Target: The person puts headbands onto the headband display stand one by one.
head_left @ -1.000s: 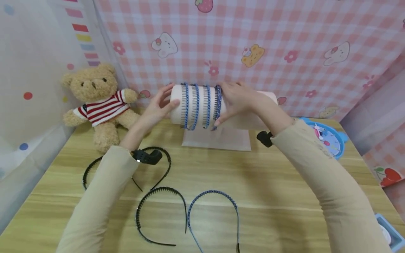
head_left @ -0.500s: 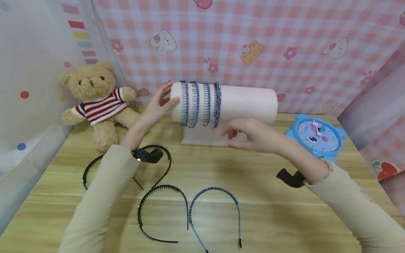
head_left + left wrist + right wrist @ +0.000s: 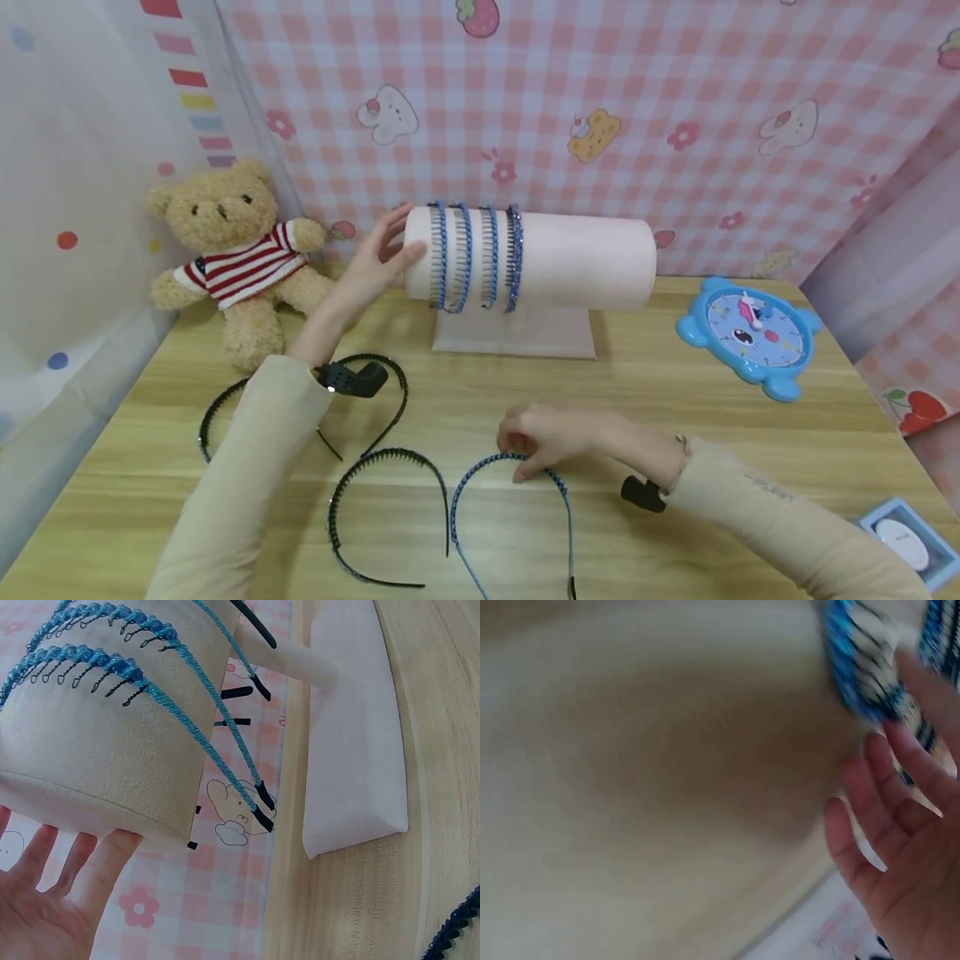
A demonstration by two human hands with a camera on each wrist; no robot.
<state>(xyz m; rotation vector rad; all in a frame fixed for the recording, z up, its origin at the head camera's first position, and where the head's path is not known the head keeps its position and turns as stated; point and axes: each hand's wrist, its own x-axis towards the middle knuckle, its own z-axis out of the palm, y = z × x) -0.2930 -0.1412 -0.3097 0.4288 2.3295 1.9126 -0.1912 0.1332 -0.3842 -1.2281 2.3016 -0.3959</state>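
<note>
A pale cylindrical headband stand on a flat base stands at the back of the table. Several toothed headbands circle its left half, three braided blue and one glittery dark blue. My left hand rests on the cylinder's left end; in the left wrist view its fingers lie nearly straight along the end edge. My right hand is over the top of a blue headband lying on the table. In the right wrist view its loosely bent fingers are around the blue teeth, with no clear pinch visible.
Black toothed headbands lie left of the blue one, partly under my left sleeve. A teddy bear sits at the back left. A blue toy clock lies at the right, and a small blue box is at the right front edge.
My right hand has let go of the glittery headband on the stand and come down and forward to the blue headband on the table. My left hand stays at the cylinder's end.
</note>
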